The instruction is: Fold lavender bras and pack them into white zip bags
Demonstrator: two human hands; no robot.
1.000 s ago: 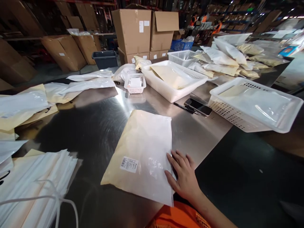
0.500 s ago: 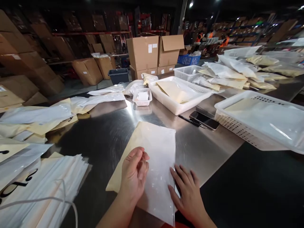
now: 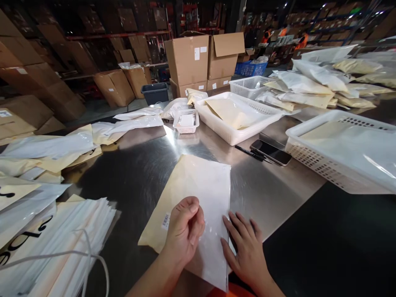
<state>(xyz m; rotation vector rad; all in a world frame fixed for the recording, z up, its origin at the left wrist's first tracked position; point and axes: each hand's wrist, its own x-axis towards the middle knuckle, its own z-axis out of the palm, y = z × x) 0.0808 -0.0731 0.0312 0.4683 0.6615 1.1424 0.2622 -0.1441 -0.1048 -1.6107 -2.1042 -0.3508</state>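
The left hand [image 3: 185, 233] has been brought over the bag [image 3: 198, 177], flat on the surface [image 3: 260, 198]; its label [image 3: 166, 221], fully exposed a second ago, is partly covered. Left fingertips pinched together, anything held cannot be told. Bag's right edge touched by the right hand [image 3: 243, 247], fingers spread. Flanked by stacked bags [image 3: 71, 231], phone [image 3: 270, 152].

Can't see the part of the bag [image 3: 213, 181] behind the left hand [image 3: 185, 231], nor the rest of the label [image 3: 165, 221] covered by it. Can't read the label's fine print, nor tell of anything inside that pinch. Lose both forearms [image 3: 156, 275] and the cord [image 3: 93, 256] at the bottom edge, the nearest basket [image 3: 312, 161] at the right. Can't make out the distant people [image 3: 302, 41], small and blurred.
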